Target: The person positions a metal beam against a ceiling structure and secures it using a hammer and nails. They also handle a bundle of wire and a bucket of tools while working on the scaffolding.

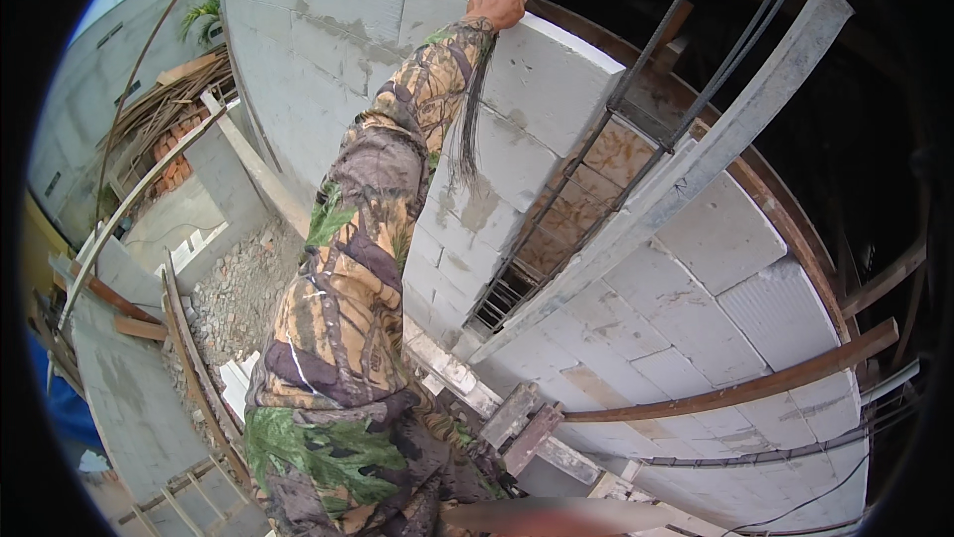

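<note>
My left hand [496,3], in a camouflage sleeve [348,269], is stretched up to the top edge of a grey block wall [556,70]. Its fingers are curled closed and rest at that edge. From beneath the hand hangs a bundle of thin dark wires [471,130], loose ends down against the wall face. The upper end of the bundle is hidden by the hand. To its right, steel reinforcing bars [586,154] with cross ties stand in the gap between two wall sections. My right hand is out of view.
A long grey straight beam [696,164] slants beside the bars. Another block wall [686,308] stands at right, with a brown timber [735,393] across it. Rubble [243,284] lies below at left, near stacked boards [179,95]. Short wood pieces [532,438] sit low at centre.
</note>
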Tool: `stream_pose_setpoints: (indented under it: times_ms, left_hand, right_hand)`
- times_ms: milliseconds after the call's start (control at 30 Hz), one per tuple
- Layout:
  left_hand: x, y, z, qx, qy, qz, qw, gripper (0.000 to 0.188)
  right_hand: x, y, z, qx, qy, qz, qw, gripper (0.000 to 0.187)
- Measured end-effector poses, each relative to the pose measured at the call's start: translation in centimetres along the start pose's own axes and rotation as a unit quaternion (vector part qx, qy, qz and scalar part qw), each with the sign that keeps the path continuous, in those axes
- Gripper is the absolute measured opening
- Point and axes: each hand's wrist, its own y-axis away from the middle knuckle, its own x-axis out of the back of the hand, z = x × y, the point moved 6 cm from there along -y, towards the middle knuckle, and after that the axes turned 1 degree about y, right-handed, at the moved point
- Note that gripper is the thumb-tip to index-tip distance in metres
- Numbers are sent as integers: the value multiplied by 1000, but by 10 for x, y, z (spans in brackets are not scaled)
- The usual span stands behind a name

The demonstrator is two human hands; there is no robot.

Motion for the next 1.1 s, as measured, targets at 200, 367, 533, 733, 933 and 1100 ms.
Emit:
stream_pose_setpoints:
  times_ms: [200, 367, 533, 733, 933, 1100]
  left_hand:
    - [80, 120, 68, -133, 170, 312, 925, 34]
    - [36, 417, 220, -283, 518, -304, 748, 62]
    - [20, 638, 268, -262, 525, -473, 657, 74]
    - [-22, 663, 188, 13, 468, -523, 712, 62]
    - [-32, 641, 192, 112, 568, -475, 663, 50]
    - [-27, 649, 294, 166, 727, -511, 428, 41]
  right_hand:
    - [11, -19, -129, 226, 86, -131, 962, 15]
    - [-33, 3, -298, 280, 190, -321, 885, 21]
    - [-47, 24, -413, 291, 120, -390, 866, 24]
    - [-16, -12, -426, 270, -11, -310, 912, 19]
    - [-47, -36, -399, 121, -274, -222, 928, 15]
    - [-109, -15, -424, 130, -405, -234, 874, 16]
